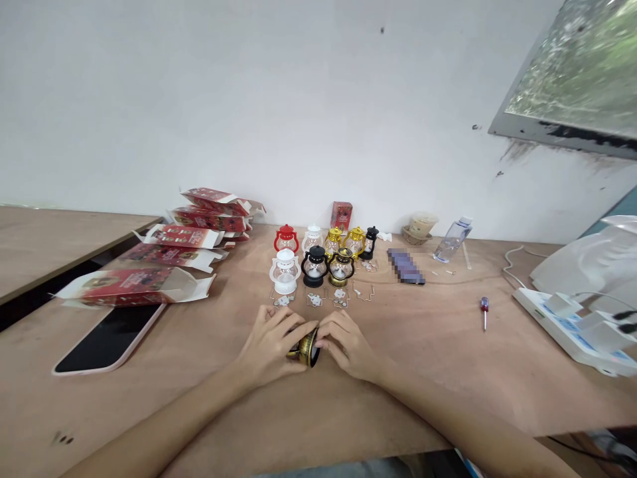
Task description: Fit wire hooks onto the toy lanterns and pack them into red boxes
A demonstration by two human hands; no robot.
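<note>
Our L hand (276,342) is curled round a small black-and-gold lantern w/ a round base (309,348), pinching it on its side, base facing R. Our R hand (346,342) has bent fingertips at the base; can't tell if they pinch anything. We've got this lantern low over the brown wooden table (423,332), near its front edge.

Just past our hands: thin bent wire pcs (372,292) & small white pcs (314,300). Behind those, upright lanterns in approx. 2 rows: white (285,272), black (315,267) & black-gold (341,269) in front; red (286,239), white, 2 gold & black at back.

Far L, opened red-and-white cardboard boxes (134,282), nearest one overlapping a pink-edged phone w/ dark screen (109,342). Far R, a small screwdriver (484,305) & white power strip (572,332).
</note>
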